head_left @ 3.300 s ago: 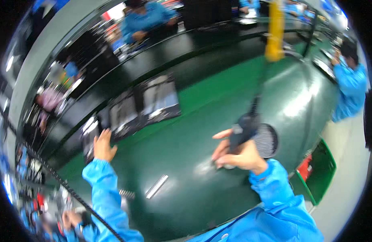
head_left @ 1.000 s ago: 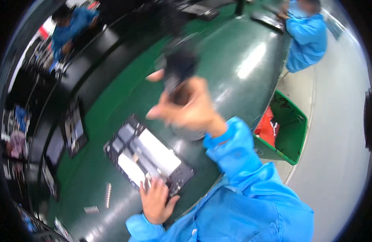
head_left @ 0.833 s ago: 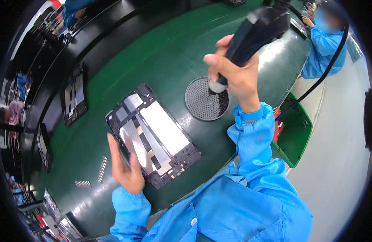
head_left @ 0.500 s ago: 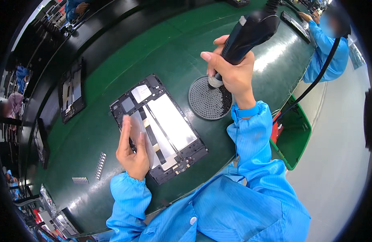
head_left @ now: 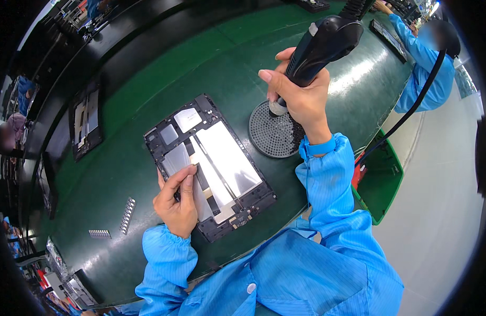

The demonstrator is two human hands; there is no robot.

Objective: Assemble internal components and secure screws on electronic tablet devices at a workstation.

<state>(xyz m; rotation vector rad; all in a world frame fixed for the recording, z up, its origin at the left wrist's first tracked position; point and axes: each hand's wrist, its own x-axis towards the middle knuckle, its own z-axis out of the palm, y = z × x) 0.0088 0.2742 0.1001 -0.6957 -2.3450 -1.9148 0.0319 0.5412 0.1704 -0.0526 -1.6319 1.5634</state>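
My right hand [head_left: 304, 100] is wrapped round a black electric screwdriver [head_left: 319, 50] that slants down to the left. Its tip end is over a round grey tray [head_left: 264, 134] full of small holes, with dark screws [head_left: 297, 138] heaped along the right side. To the left lies an opened tablet [head_left: 230, 158] with a black frame and silvery plates inside. My left hand [head_left: 177, 203] is at the tablet's left edge, thumb and index finger closed together over the inner strip [head_left: 201, 181]. What they pinch, if anything, is too small to make out.
Two small strips of parts [head_left: 128, 216] lie on the green table [head_left: 132, 168] at left. Another opened tablet [head_left: 86, 121] stands beyond. A green bin [head_left: 388, 179] sits right, below a black cable [head_left: 419, 95]. A co-worker in a blue sleeve [head_left: 419, 89] is far right.
My left hand's raised index finger has come down to the thumb over the tablet. The tablet has turned and shifted slightly right. The screwdriver stays nearly in place over the tray.
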